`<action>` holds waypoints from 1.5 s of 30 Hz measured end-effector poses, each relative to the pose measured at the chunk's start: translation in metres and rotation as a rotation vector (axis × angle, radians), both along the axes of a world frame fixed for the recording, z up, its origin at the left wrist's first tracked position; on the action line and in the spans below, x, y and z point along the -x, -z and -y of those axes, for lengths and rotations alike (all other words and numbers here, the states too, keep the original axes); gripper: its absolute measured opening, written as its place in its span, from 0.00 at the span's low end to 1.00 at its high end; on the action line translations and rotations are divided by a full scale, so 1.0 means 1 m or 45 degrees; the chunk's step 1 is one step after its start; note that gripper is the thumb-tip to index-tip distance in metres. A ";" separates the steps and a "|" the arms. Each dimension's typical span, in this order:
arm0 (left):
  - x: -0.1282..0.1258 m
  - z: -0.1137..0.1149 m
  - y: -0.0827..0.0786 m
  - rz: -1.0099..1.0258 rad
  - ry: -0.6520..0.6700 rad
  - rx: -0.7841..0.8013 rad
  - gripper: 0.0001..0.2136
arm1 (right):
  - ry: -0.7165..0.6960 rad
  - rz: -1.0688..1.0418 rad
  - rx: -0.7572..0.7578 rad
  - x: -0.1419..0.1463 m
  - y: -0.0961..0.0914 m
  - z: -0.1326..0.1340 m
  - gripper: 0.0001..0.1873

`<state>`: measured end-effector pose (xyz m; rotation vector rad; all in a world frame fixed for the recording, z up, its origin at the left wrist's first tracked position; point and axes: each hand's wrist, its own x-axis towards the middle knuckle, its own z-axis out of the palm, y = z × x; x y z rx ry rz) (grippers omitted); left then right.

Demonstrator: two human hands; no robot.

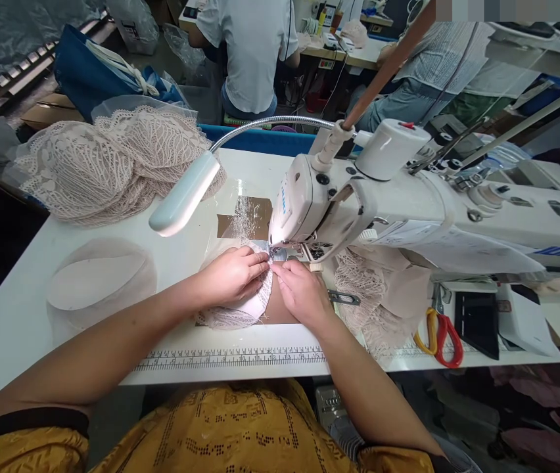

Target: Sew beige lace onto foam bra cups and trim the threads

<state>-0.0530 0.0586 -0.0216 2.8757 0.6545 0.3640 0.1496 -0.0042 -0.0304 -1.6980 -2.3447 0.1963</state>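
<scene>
A white sewing machine [297,203] stands on the table, its needle area lit and partly hidden by my fingers. Under the presser foot lies a pale lace-edged piece of fabric [255,309]. My left hand [233,274] rests on top of this fabric, fingers stretched toward the needle and pressing it down. On the right side of the needle, my right hand [302,292] pinches the fabric's edge between thumb and forefinger. Brown tape [250,217] covers the machine bed behind and beneath the work.
A lace pile [122,164] sits at the back left, near a lamp [186,190]. Sheer fabric with a pale oval piece [95,282] lies left. More lace [373,282], scissors [440,335] and a phone-like dark device [477,322] are on the right. Co-workers sit behind.
</scene>
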 end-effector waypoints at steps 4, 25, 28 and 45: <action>0.001 0.000 0.000 -0.024 0.014 -0.004 0.17 | -0.011 0.039 -0.011 0.001 0.000 -0.001 0.20; 0.001 -0.004 0.004 -0.018 -0.017 -0.055 0.19 | -0.019 0.102 0.007 0.001 0.000 0.003 0.20; 0.002 -0.003 0.004 0.037 0.034 -0.022 0.17 | -0.032 0.131 0.018 0.001 -0.002 0.003 0.21; 0.001 -0.009 0.006 0.006 0.067 -0.069 0.17 | 0.010 0.204 0.011 0.008 -0.002 -0.001 0.22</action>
